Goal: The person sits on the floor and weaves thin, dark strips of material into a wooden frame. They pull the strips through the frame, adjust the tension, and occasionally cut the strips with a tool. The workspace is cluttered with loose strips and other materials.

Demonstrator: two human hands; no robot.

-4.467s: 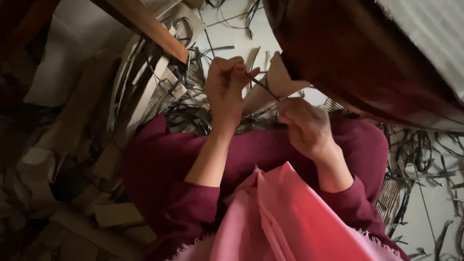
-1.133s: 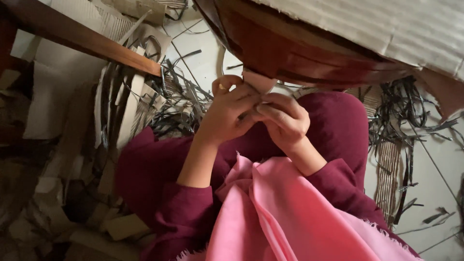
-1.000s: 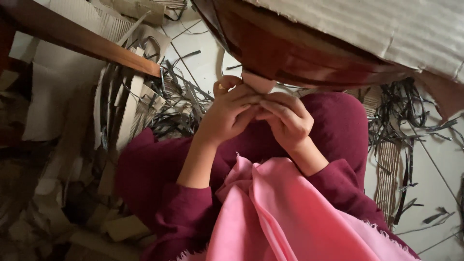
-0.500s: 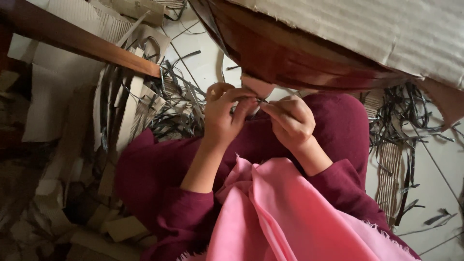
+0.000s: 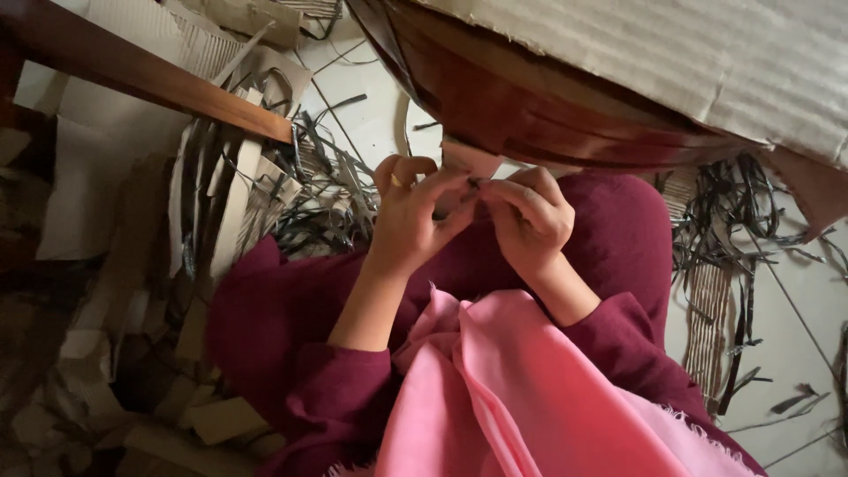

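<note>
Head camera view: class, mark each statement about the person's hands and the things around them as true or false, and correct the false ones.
1. The left hand and right hand meet fingertip to fingertip at a small dark piece. True.
2. A ring sits on a finger of the right hand. False: the ring is on the left hand.
3. The pink cloth lies in the lap, below both hands. True.
4. The floor is strewn with blue plastic beads. False: dark strips and cardboard scraps lie there.
5. A sheet of corrugated cardboard rests over the brown curved object. True.
</note>
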